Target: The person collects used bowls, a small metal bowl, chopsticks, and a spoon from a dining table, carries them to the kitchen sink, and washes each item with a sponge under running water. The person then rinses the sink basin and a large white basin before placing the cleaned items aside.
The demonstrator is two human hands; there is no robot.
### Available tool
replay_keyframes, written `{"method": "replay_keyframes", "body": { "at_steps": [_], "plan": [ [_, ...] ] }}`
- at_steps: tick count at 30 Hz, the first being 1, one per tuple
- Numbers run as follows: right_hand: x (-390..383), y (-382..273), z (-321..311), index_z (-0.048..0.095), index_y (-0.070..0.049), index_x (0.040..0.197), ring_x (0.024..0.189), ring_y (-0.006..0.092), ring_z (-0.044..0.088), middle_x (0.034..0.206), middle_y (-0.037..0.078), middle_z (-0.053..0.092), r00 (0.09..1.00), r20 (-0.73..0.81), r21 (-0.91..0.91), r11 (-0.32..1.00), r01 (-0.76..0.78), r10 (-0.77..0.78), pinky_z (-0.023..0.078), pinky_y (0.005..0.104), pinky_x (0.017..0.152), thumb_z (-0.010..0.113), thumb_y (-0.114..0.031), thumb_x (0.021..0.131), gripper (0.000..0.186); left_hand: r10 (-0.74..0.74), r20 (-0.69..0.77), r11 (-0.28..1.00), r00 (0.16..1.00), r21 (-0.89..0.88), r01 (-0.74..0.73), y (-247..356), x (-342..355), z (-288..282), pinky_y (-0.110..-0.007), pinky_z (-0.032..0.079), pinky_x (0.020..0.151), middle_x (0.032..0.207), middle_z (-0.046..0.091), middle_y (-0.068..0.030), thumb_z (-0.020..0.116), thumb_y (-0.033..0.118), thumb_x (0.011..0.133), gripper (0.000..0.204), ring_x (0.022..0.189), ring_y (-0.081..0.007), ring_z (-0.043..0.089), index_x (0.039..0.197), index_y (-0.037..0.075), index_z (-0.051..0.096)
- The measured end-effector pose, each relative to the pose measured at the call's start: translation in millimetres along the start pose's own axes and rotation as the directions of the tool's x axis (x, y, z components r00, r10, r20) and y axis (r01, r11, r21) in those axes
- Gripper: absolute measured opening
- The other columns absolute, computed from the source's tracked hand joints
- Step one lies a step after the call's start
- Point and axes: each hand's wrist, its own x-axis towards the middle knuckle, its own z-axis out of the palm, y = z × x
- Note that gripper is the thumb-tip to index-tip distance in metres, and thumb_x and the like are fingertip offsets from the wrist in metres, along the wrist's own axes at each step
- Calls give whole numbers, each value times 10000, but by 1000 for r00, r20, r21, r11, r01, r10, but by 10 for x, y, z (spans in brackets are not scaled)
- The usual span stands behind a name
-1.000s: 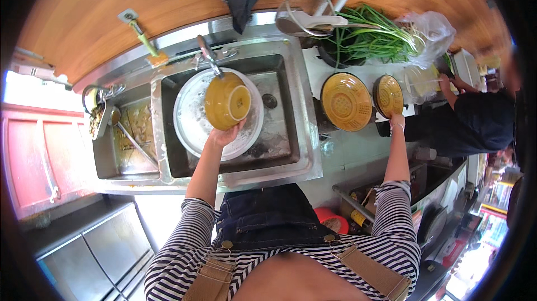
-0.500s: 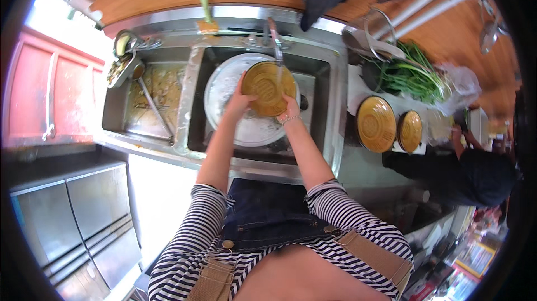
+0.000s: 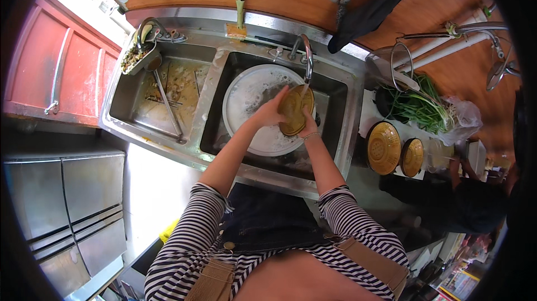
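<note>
A yellow-brown patterned plate (image 3: pixel 297 112) is held tilted beneath the curved metal faucet (image 3: pixel 308 60), with a thin stream of water reaching its upper part. My left hand (image 3: pixel 271 112) is at the plate's left edge, fingers toward the rim; part of that hand's grip is hidden. On the lower right edge, my right hand (image 3: pixel 308 123) grips the same plate. Under both hands a large round white basin (image 3: pixel 235 105) with foamy water sits in the right sink bowl (image 3: pixel 335 97).
The left sink bowl (image 3: pixel 131 112) holds murky water, food scraps and a long-handled ladle (image 3: pixel 166 99). A scrap strainer (image 3: pixel 137 61) sits at its corner. Rightward are two yellow-brown dishes (image 3: pixel 384 149), green onions (image 3: pixel 422 105) and another person in dark clothes (image 3: pixel 475 197).
The plate has turned from facing up broadly to a steeper tilt, and my left hand has shifted along its left edge. The whole view has swung slightly.
</note>
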Motion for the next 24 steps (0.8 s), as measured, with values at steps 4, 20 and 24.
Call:
{"method": "replay_keyframes", "body": {
  "at_steps": [4,20,24],
  "plan": [
    [303,48,-188,501,-83,1234,1099,290,534,1250,125,520,996,87,96,995,1,-9,467,469,906,553,-310,867,434,267,-263,908,927,391,-151,442,218,305,-450,248,1073,1378,343,-242,596,431,819,772,1270,-443,301,1409,69,254],
    [-196,-243,242,509,-96,1224,1113,328,528,1235,128,530,973,45,226,947,-229,225,511,444,828,382,-494,898,530,-413,-1,650,911,-700,295,-11,975,-124,-274,508,619,862,649,-89,670,311,833,400,716,-150,628,991,-50,601],
    [19,-248,251,484,-104,1253,1122,319,528,1248,127,527,969,-226,256,954,155,-97,425,483,950,323,-454,932,501,-385,-22,695,923,-665,274,97,585,-173,-277,511,631,861,652,-85,688,294,818,370,724,-160,634,974,-34,617]
  ]
}}
